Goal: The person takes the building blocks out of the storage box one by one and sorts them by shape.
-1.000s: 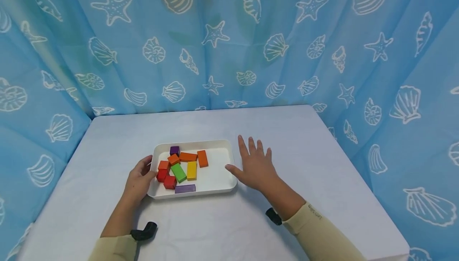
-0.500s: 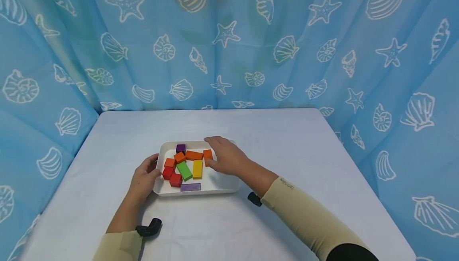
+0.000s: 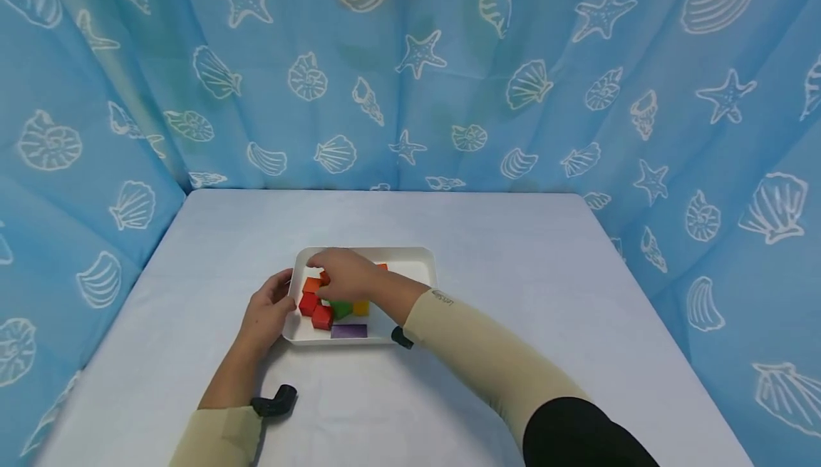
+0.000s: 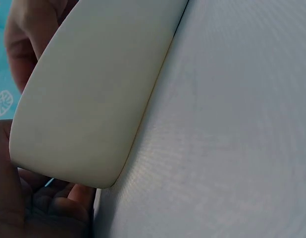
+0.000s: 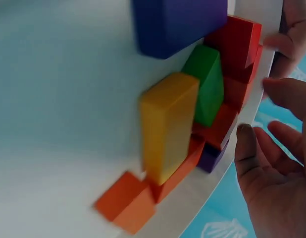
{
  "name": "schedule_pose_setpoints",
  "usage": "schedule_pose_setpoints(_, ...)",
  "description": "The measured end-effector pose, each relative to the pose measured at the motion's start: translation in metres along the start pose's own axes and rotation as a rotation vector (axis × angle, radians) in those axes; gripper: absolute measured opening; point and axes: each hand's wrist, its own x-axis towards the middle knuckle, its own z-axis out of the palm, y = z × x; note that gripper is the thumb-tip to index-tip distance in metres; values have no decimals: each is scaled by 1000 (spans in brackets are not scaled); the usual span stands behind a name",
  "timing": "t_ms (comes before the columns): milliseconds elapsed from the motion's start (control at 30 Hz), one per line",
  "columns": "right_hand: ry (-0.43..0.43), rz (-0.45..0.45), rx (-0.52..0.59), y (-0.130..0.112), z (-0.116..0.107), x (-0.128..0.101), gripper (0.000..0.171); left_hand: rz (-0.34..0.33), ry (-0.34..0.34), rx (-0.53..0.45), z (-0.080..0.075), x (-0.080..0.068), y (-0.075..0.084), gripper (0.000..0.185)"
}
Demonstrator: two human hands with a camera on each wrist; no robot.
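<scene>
A shallow white tray point(image 3: 381, 328) lies on the table with coloured wooden blocks in it. My left hand point(image 3: 264, 317) grips its left end, thumb at the rim and fingers along the outside; the left wrist view shows the tray's outer wall point(image 4: 88, 99) close up. Above the left part of the tray hovers my right hand point(image 3: 346, 274), thumb and fingers spread apart with nothing between them. It hides several blocks in the head view. Red blocks point(image 3: 323, 318) and a purple block point(image 3: 349, 331) show beside it. A yellow block point(image 5: 168, 129), a green block point(image 5: 205, 89) and an orange block point(image 5: 126, 203) appear in the right wrist view.
A white cloth covers the table point(image 3: 513, 253) around the tray. Behind and at both sides hangs a blue curtain point(image 3: 449, 82) with shells and starfish. A black strap piece point(image 3: 274, 401) sits at the left wrist.
My right hand has moved left from beyond the tray's right end to over the blocks at its left. The left hand keeps its hold on the tray. The head view has shifted slightly.
</scene>
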Motion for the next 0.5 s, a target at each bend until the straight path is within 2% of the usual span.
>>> schedule_pose_setpoints(167, -75, -5, -46, -8, 1, 15, 56, 6, -21, -14, 3, 1, 0, 64)
schedule_pose_setpoints(333, -160, 45, -41, -11, 0, 24, 60, 5, -16, -15, 2, 1, 0, 62)
schedule_pose_setpoints(500, -185, 20, -114, -12, 3, 32, 49, -4, -1, -11, -2, 1, -2, 62)
